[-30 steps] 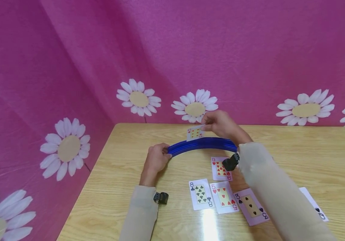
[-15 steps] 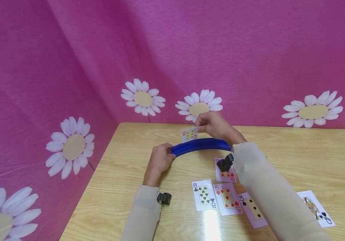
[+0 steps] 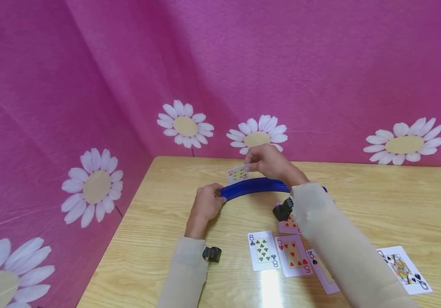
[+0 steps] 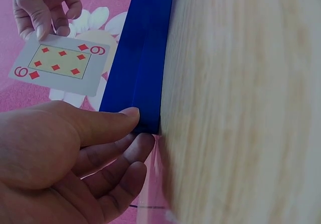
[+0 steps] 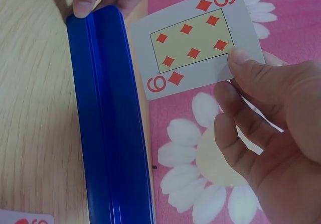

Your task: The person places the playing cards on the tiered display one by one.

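A curved blue card holder (image 3: 256,185) with a lengthwise groove, plain in the right wrist view, stands on the wooden table. My left hand (image 3: 206,203) pinches its left end between thumb and fingers. Between thumb and fingers of my right hand (image 3: 270,162) is a six of diamonds (image 5: 193,43), held by one edge above and behind the holder's left half. The card's face is toward me, and it looks apart from the holder (image 5: 108,113) in the right wrist view. My right forearm covers part of the holder's right half.
Face up on the table (image 3: 147,239) lie an eight of clubs (image 3: 264,251), a five of hearts (image 3: 293,256), a three of spades (image 3: 322,273) and a queen of spades (image 3: 405,269). A nine of hearts (image 3: 290,224) is partly under my right wrist. A pink flowered cloth (image 3: 301,64) hangs behind.
My right hand has moved left along the holder with the six of diamonds and a little lower. The left hand keeps its hold on the holder's end. The view has shifted slightly.
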`<state>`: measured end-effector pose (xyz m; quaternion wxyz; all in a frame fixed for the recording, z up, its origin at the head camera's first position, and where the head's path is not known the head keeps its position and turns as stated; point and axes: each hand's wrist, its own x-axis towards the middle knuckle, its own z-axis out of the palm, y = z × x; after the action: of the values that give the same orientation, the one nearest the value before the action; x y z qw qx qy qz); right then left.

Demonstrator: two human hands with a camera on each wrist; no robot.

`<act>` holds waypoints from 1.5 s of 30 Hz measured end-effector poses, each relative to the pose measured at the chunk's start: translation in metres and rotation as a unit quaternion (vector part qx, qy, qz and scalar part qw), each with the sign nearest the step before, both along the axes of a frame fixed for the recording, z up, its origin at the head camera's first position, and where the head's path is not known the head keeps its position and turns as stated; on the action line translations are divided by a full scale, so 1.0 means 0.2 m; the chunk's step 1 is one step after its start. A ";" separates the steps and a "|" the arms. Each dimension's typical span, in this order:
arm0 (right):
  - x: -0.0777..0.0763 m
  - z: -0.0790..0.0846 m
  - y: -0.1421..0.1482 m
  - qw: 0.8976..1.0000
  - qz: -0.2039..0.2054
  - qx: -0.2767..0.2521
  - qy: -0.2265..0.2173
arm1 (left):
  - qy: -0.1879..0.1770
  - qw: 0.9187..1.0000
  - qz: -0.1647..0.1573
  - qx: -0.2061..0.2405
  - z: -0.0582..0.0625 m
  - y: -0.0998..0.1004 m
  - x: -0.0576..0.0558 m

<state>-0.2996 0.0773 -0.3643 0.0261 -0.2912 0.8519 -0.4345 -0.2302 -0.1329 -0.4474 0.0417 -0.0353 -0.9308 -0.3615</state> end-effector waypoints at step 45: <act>-0.01 -0.09 -0.07 1.000 0.014 0.002 -0.019 | -0.005 1.000 0.000 0.001 0.00 -0.01 0.00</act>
<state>-0.3007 0.0632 -0.3832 0.0491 -0.2946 0.8481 -0.4377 -0.2306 -0.1344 -0.4484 0.0369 -0.0337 -0.9307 -0.3624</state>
